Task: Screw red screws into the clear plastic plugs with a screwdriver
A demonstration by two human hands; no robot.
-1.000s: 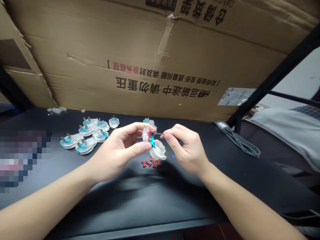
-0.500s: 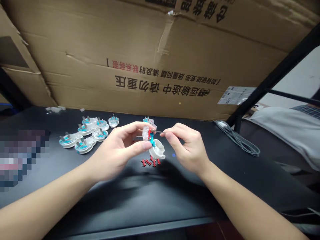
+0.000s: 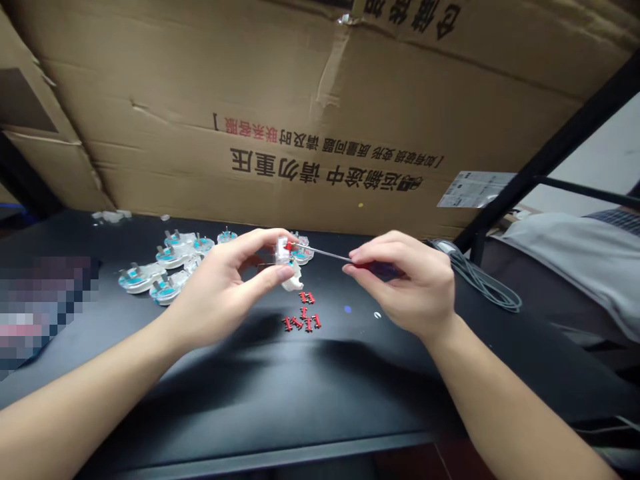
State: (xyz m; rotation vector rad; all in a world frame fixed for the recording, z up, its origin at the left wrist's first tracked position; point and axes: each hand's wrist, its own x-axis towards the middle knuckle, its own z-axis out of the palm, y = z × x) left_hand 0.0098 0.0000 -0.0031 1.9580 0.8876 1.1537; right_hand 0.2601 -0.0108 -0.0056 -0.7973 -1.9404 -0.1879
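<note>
My left hand (image 3: pixel 225 287) grips a small plug with a clear housing (image 3: pixel 285 255) between thumb and fingers. Its white shell (image 3: pixel 292 279) hangs below, partly hidden by my fingers. My right hand (image 3: pixel 405 283) holds a slim screwdriver (image 3: pixel 325 251) with a dark handle mostly inside my fingers. Its thin metal shaft reaches left, and the tip ends at the top of the plug among red parts. Several small red metal-legged parts (image 3: pixel 303 319) lie on the table just below the plug.
Several assembled plugs with blue centres (image 3: pixel 173 257) stand at the left of the black table (image 3: pixel 350 373). A grey cable (image 3: pixel 483 283) lies coiled at the right. Behind rises a printed cardboard sheet (image 3: pixel 300 100). A blurred patch (image 3: pixel 40 307) covers the far left.
My right hand has moved to the right, bringing the screwdriver's long shaft into view. My left hand has lifted the plug slightly and turned it. A small white ring now shows on the table.
</note>
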